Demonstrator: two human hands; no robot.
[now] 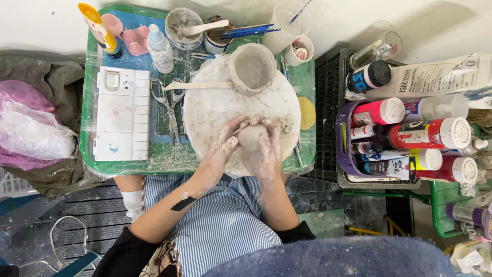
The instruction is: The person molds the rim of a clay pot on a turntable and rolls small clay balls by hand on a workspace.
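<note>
A lump of grey clay rests on a round white board on a green tray table. My left hand cups it from the left and my right hand from the right, both smeared with clay, fingers wrapped over its top. Behind it on the same board stands a rough grey clay cup, open at the top. A flat wooden stick lies against the cup's left side.
On the green tray table: a white paint palette, scissors, a squeeze bottle, a slip cup, brushes. A purple basket of paint bottles stands right. Plastic bags lie left.
</note>
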